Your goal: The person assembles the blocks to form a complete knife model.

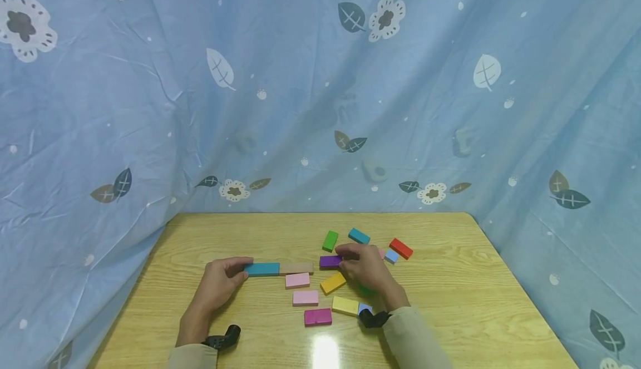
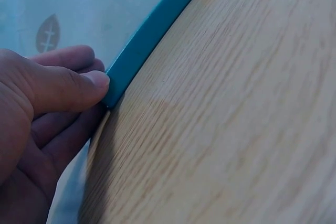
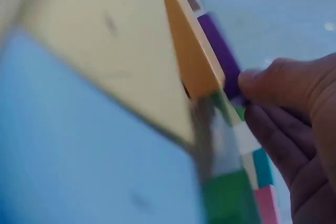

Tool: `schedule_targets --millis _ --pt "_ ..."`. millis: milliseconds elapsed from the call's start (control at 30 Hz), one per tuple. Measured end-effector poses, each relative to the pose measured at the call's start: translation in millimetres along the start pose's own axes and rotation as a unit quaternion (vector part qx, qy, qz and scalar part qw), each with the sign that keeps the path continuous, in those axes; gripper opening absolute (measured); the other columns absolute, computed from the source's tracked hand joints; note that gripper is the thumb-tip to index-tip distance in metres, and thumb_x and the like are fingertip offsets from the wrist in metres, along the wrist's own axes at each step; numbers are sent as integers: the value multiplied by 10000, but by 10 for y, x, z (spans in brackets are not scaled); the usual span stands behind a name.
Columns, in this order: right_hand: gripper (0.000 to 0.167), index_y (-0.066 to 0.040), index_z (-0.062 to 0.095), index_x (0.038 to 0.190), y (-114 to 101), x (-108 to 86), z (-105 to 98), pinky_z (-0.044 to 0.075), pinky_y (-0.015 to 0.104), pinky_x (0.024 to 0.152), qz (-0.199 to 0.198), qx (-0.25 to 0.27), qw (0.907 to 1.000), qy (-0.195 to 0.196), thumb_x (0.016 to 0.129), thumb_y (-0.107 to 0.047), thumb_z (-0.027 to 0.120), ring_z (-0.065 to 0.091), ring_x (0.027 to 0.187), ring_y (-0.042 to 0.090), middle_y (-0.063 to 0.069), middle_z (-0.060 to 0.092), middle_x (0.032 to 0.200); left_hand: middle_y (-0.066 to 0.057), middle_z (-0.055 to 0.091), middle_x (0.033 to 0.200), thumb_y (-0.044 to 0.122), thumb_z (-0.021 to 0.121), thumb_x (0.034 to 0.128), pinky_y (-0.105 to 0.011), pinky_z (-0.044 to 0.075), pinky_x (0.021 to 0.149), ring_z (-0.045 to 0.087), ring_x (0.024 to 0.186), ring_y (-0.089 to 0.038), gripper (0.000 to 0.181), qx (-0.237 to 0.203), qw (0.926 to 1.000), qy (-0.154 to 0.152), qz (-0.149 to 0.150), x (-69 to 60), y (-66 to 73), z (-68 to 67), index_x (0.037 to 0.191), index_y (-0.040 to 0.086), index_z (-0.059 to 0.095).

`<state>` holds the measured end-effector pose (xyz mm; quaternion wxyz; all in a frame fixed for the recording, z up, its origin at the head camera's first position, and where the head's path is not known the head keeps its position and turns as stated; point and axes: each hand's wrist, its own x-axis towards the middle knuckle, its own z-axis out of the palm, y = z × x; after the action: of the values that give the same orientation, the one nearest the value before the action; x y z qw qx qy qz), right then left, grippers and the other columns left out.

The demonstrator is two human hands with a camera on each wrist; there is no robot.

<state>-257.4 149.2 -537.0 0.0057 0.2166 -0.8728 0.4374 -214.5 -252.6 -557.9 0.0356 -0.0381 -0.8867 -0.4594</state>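
Observation:
My left hand (image 1: 216,286) pinches the left end of a teal block (image 1: 262,270) between thumb and fingers; the left wrist view shows the thumb on the side of the teal block (image 2: 144,45). End to end with it, on its right, lies a plain wood-coloured block (image 1: 296,269). Between the thumb and fingers of my right hand (image 1: 369,271) is a purple block (image 1: 329,262), held by its right end. A small gap separates the purple block from the wood-coloured one. In the right wrist view the purple block (image 3: 218,51) shows beyond an orange block (image 3: 194,45).
Two pink blocks (image 1: 305,298), a magenta block (image 1: 317,318) and a yellow block (image 1: 345,305) lie nearer me. Behind my right hand are green (image 1: 330,241), teal (image 1: 359,236) and red (image 1: 401,248) blocks. A patterned blue curtain (image 1: 300,107) surrounds the wooden table (image 1: 225,235).

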Motion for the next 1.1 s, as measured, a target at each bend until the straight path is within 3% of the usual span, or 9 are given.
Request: schedule_targets --millis 533,767,1100 --pt "337 -28 773 1317 54 -18 116 664 383 1001 201 469 9986 -127 982 7 785 782 1162 268 113 794 1298 -133 764 1383 -20 771 983 -556 566 1152 680 1371 -380 369 42 10000 1 25 11 18 -13 1320 127 806" --pt "338 -23 775 1308 43 -6 146 665 342 990 199 441 9987 -188 972 10 792 786 1151 260 107 799 1282 -132 762 1387 -14 770 988 -554 567 1152 683 1368 -378 367 7 10000 -9 22 11 2 -5 1325 129 804" --pt "330 -28 775 1312 10 -8 157 670 382 986 187 450 9985 -234 984 -5 791 784 1156 258 96 802 1274 -142 756 1392 -25 756 995 -503 601 1110 700 1345 -369 369 -136 9999 -60 17 4 -5 -10 1338 107 793"
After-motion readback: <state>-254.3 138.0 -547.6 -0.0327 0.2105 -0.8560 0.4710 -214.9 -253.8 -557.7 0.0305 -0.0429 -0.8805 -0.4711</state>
